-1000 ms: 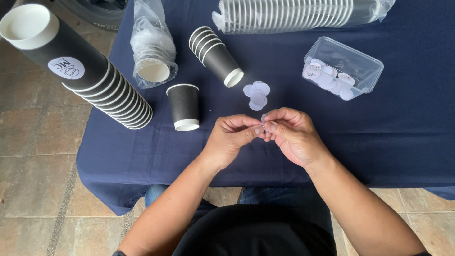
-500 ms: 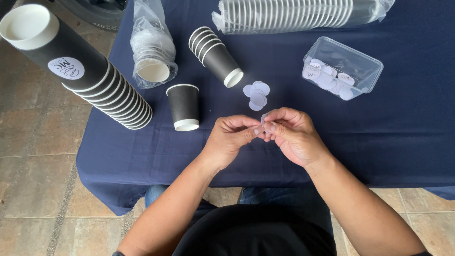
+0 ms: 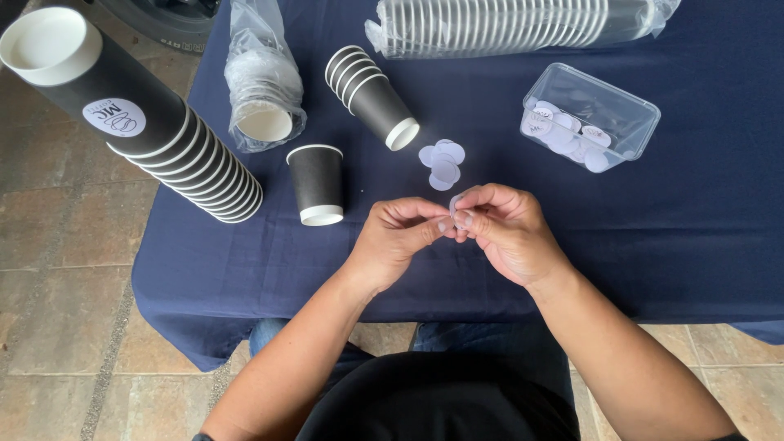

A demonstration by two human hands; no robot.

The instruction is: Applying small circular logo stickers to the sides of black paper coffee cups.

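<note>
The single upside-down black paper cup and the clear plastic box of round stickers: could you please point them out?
Upside-down black paper cup (image 3: 316, 181), head view, side wall.
Clear plastic box (image 3: 633, 102), head view, far rim.

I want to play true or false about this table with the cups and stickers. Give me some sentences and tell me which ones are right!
1. Both hands, left hand and right hand, pinch one small round sticker. True.
2. The single black cup stands mouth up. False: it stands upside down on the blue tablecloth.
3. The clear plastic box holds round stickers. True.
4. The little pile of white discs lies inside the box. False: it lies on the cloth, beside the short stack of lying cups.
</note>
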